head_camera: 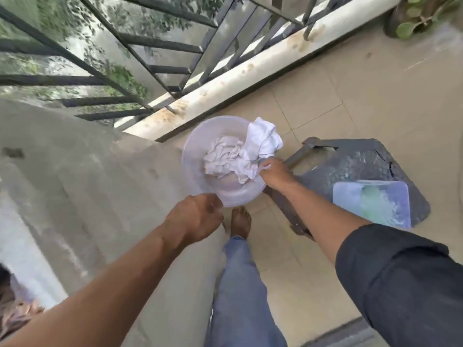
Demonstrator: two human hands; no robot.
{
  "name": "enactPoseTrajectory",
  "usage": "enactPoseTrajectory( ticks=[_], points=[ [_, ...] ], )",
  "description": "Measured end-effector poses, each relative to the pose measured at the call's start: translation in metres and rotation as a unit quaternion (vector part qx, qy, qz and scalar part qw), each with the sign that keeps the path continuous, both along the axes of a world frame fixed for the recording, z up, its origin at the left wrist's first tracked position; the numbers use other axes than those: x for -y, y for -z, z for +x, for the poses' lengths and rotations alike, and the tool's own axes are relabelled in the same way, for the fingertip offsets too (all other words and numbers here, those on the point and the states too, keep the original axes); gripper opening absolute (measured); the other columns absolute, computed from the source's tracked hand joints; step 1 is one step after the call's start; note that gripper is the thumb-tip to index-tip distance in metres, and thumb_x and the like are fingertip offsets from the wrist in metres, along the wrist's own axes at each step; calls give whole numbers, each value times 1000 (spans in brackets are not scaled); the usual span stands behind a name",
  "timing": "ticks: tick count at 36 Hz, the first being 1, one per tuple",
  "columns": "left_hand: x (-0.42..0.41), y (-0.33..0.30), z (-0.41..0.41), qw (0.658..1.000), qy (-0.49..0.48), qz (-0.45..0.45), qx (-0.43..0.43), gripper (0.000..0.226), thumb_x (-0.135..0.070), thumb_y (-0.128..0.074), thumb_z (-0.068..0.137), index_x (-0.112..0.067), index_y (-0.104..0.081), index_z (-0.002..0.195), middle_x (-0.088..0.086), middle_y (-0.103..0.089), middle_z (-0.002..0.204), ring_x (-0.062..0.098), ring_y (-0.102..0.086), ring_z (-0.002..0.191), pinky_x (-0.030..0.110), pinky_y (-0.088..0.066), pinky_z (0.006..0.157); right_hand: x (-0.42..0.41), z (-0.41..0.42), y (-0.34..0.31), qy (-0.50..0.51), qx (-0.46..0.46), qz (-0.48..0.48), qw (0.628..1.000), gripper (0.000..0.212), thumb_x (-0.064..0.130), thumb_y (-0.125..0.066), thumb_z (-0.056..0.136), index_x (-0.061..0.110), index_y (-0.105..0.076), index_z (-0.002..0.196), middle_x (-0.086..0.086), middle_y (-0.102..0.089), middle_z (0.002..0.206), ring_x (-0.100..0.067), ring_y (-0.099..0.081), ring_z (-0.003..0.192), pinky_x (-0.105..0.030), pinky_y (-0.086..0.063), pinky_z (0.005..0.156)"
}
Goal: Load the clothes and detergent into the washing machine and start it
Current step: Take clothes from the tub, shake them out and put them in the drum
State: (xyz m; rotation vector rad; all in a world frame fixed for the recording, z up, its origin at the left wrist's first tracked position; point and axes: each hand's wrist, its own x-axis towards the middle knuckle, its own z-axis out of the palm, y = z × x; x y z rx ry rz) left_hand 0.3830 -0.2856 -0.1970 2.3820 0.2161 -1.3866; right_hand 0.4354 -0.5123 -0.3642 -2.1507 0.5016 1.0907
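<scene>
A round translucent white basin point(198, 144) holds crumpled white clothes point(225, 156), one piece draped over its far right rim. My left hand point(198, 216) grips the basin's near rim. My right hand point(274, 175) is closed on the right rim, with a bit of the white cloth under its fingers. The basin is held above the tiled floor, beside a grey concrete wall. No washing machine or detergent shows clearly.
A grey plastic stool point(370, 166) stands right of the basin with a bluish tray point(373, 204) on it. A concrete wall point(75, 184) fills the left. A metal railing point(150, 58) and kerb point(250, 71) run behind. A potted plant point(421, 16) sits top right. My bare foot point(240, 221) is below the basin.
</scene>
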Motion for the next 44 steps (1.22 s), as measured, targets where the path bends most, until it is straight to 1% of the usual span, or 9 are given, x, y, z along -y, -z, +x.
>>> enactPoseTrajectory(
  ticks=[6,11,14,18,22,28,31,37,44],
  points=[
    [20,49,-3,998,1,-1,-66,28,-30,-58,101,-22,-71,124,1,-71,131,25,-64,124,33,-49,106,10,30,56,-65,22,-102,992,53,29,-60,92,15,-44,140,-22,-46,140,-42,-48,129,-46,-48,102],
    [33,85,4,995,-20,-21,-100,27,-28,-62,95,-21,-73,118,-2,-72,123,21,-65,116,28,-49,98,8,51,82,36,52,-142,988,74,25,-68,90,17,-28,151,-21,-37,148,-41,-43,135,-47,-45,102],
    [36,100,12,991,-48,-37,-119,34,-41,-64,90,-21,-72,117,-4,-69,118,15,-60,102,26,-45,88,10,61,98,51,49,-140,988,67,24,-64,92,16,-30,150,-20,-40,148,-41,-45,134,-47,-45,102],
    [33,118,18,993,-44,-26,-109,28,-33,-61,98,-25,-69,124,-1,-68,128,20,-62,111,32,-51,99,17,67,108,-63,86,-197,975,43,17,-59,95,13,-51,137,-19,-60,134,-40,-59,123,-45,-49,97],
    [33,122,23,993,-52,-19,-101,25,-29,-58,99,-25,-70,121,-2,-70,118,18,-61,103,27,-48,90,18,70,98,-82,124,-211,966,32,10,-58,93,14,-62,124,-17,-66,125,-39,-63,115,-40,-51,87],
    [32,104,30,993,-62,-10,-101,21,-30,-61,97,-26,-71,115,-2,-71,116,18,-63,100,27,-49,89,1,48,58,35,153,-78,985,8,26,-70,88,28,-63,92,-2,-73,106,-30,-69,100,-34,-54,81],
    [34,88,38,992,-69,-21,-103,24,-40,-63,98,-28,-70,117,-1,-71,121,19,-62,105,29,-50,93,-11,30,27,83,146,-24,985,15,32,-76,84,30,-62,81,12,-67,85,-20,-68,88,-33,-55,77],
    [41,54,53,993,-58,-35,-95,63,-45,-67,99,-17,-46,152,8,-54,151,27,-54,136,35,-43,113,-26,-6,-65,163,111,136,971,14,24,-78,85,24,-65,79,11,-62,69,-7,-58,63,-26,-46,60],
    [31,15,48,999,-27,-15,14,75,-36,-67,95,-16,-30,158,15,-52,154,37,-54,136,38,-46,105,-26,-28,-214,192,85,420,883,23,0,-69,87,13,-51,84,-3,-44,71,-12,-39,62,-23,-33,58]
  ],
)
